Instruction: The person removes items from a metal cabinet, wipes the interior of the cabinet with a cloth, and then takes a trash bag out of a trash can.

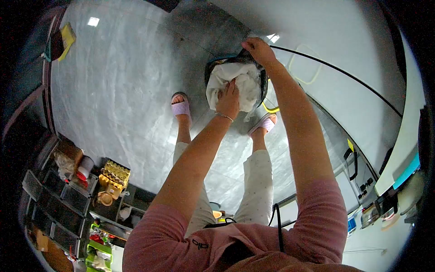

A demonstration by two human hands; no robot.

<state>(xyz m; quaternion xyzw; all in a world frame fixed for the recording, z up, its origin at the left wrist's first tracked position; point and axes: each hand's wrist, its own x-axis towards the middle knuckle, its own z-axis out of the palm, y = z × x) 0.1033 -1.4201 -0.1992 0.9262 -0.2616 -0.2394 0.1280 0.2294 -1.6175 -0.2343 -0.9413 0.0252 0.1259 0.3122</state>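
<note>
Below me a bin lined with a black bag is heaped with crumpled white tissue or thin plastic; I cannot tell which. My left hand rests on this white heap, its fingers stretched out and pressing into it. At the upper right of the bin, my right hand is closed around the gathered edge of the black bag. Part of the bag's rim is hidden behind that hand.
My feet in pink slippers stand on both sides of the bin on grey floor tiles. A yellow curved frame sits by the right slipper. White cabinet fronts rise at right; shelves with egg trays stand lower left.
</note>
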